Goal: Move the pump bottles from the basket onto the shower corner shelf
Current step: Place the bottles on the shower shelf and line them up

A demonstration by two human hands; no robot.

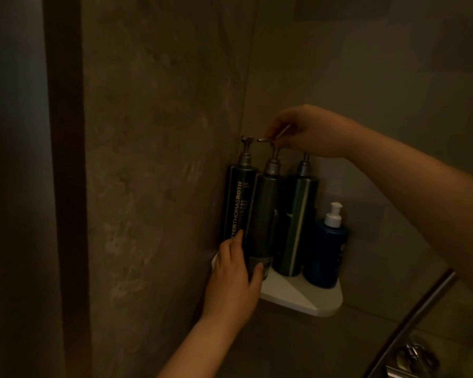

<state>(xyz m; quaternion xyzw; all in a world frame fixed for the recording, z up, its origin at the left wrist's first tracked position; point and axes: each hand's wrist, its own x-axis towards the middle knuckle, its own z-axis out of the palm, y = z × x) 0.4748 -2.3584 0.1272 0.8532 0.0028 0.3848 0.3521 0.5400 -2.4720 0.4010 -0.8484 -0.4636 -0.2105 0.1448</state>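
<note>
Shower corner, head view. Left: my left hand (235, 271) wraps the foot of the middle pump bottle (262, 214), thumb across its front. Its fingertips reach the label of the first pump bottle (239, 203), which stands against the left wall. Centre: the middle bottle stands on the corner shelf (311, 298), pressed close between its neighbours, with the third pump bottle (298, 222) just to its right. Above, my right hand (309, 132) pinches the middle bottle's pump head (268, 139), spout pointing left. Right: a small blue bottle (327, 255) with a white pump occupies the shelf's far end. The basket is out of view. I judge the step to be seating and squaring the middle bottle. I would hold the base flat, turn it gently by the pump head, avoid nudging the first bottle, and let go only once it stands steady.
</note>
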